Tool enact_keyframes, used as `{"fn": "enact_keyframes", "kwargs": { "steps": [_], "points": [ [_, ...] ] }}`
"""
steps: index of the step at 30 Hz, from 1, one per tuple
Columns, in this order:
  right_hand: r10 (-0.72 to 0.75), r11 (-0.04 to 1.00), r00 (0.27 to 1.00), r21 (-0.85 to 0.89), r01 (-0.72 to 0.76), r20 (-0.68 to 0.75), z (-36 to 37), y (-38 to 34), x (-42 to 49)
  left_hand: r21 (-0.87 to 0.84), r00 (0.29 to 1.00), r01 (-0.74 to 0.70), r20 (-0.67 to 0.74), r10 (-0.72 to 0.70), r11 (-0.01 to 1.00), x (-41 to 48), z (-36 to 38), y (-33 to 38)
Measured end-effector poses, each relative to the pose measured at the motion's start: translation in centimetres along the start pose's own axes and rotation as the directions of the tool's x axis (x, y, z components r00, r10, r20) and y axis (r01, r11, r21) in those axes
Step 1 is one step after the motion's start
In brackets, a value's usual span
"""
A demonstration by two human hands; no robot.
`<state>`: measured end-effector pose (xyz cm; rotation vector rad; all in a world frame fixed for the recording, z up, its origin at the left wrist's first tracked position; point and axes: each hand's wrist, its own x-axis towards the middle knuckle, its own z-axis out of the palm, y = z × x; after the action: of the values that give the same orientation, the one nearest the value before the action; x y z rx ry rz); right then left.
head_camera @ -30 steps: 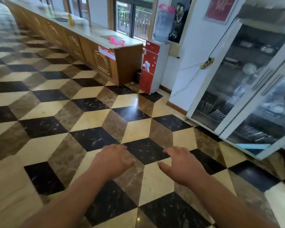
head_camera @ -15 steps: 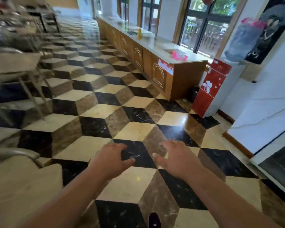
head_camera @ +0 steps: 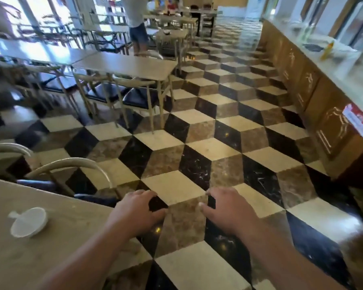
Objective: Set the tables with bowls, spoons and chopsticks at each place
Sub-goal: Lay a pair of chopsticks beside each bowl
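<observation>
I read this as a walk between places rather than a placing: I carry nothing, so doing it well means choosing the next bench and arriving with ware in hand. My left hand (head_camera: 137, 212) and right hand (head_camera: 223, 210) reach out ahead of me over the checkered floor (head_camera: 214, 147), palms down, near each other but apart. Both are released, fingers loosely curved and touching nothing. The only piece of the setting I can find is one white bowl (head_camera: 28, 221) on the near bench (head_camera: 61, 248) at my lower left, close to its far edge. A small tab sticks out from its rim, perhaps a spoon handle, but it is too blurred to say, and I see no chopsticks by it. The farther bench (head_camera: 126, 64) across the aisle shows no ware that I can make out. I would gather bowls, spoons and chopsticks together before going over, and steer wide of the curved chair back (head_camera: 71, 162) just beyond the near bench's far edge.
</observation>
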<state>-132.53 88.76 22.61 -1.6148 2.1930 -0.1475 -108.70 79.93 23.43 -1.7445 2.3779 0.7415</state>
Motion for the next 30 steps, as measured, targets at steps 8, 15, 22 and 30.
{"fn": "enact_keyframes", "kwargs": {
  "steps": [8, 15, 22, 30],
  "points": [
    [-0.215, 0.972, 0.971, -0.075, 0.223, 0.106, -1.4, -5.8, 18.0, -0.132, 0.981, 0.168, -0.079, -0.179, 0.977, 13.3, -2.7, -5.3],
    [-0.263, 0.936, 0.957, -0.210, 0.284, 0.122, -6.3, -11.3, 34.8, -0.196, 0.970, 0.223, -0.054, -0.237, 0.955, 28.0, -9.9, -8.2],
    [-0.353, 0.919, 0.932, -0.156, 0.363, 0.088, -11.1, -18.7, 47.9, -0.176, 0.940, 0.234, -0.210, -0.269, 0.956, 38.9, -20.7, -11.4],
    [-0.550, 0.804, 0.813, -0.140, 0.577, 0.193, -10.4, -28.7, 65.6, -0.247, 0.850, 0.431, -0.212, -0.483, 0.868, 49.1, -26.1, -20.3]
  ]
}}
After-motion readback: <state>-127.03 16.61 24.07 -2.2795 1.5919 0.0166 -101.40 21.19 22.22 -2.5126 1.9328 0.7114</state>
